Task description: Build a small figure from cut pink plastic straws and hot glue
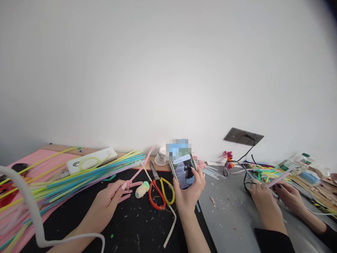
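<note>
My left hand [109, 201] pinches a bent pink pipe cleaner [134, 175] over the black mat [131, 225]; its fingers are closed round the pink strands. My right hand [189, 191] grips a smartphone [184, 170] upright, screen lit, thumb on the glass. A small cream and green fuzzy figure [142, 189] lies just right of my left fingers. Scissors with red and yellow handles [160, 191] rest between my two hands.
A fan of coloured pipe cleaners [79, 175] spreads over the pink sheet at left, beside a white power strip [92, 160]. A thick white cord [31, 211] curls front left. At right a co-worker's hands [273, 196] work on coloured sticks on a grey surface [231, 218]. Wall socket [243, 136] behind.
</note>
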Demonstrator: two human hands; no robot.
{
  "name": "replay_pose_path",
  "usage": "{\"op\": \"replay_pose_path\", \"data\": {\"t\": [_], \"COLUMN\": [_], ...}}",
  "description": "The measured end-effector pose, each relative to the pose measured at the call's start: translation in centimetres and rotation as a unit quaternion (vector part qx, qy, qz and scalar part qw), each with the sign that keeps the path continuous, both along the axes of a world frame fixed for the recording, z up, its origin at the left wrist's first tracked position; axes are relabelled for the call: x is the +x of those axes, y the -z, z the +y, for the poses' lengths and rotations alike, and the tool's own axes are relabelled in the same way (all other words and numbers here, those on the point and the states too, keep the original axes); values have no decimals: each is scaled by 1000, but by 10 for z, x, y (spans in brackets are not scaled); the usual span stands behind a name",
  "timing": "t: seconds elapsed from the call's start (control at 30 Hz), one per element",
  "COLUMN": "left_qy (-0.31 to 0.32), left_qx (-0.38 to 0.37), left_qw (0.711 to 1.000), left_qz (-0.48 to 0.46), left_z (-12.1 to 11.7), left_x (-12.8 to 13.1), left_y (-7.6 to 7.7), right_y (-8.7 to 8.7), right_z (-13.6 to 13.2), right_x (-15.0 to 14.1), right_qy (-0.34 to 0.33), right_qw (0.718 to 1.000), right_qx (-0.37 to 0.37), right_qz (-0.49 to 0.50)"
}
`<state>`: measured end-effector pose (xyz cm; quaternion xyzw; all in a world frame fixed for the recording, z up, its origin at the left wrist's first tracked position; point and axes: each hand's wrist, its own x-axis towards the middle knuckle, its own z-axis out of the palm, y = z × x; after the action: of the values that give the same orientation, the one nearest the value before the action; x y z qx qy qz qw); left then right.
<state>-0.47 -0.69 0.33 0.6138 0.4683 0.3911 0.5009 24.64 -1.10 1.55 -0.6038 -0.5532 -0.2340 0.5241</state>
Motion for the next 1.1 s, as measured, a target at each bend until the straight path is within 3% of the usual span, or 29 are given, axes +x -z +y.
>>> {"op": "replay_pose_path", "data": {"t": [0.37, 0.7, 0.93, 1.1], "left_qy": [-11, -86, -23, -20], "left_qx": [10, 57, 24, 56], "left_qw": [1000, 992, 999, 998], "left_qz": [1, 69, 15, 34], "left_z": [-1, -6, -2, -1], "left_x": [2, 10, 7, 5], "left_y": [-2, -17, -2, 3], "right_y": [0, 9, 17, 22], "right_z": [2, 16, 25, 27], "right_x": [1, 18, 19, 20], "right_qy": [3, 84, 102, 90], "right_qw": [999, 968, 953, 950], "right_qx": [-24, -228, -283, -299], "right_qz": [31, 60, 29, 25]}}
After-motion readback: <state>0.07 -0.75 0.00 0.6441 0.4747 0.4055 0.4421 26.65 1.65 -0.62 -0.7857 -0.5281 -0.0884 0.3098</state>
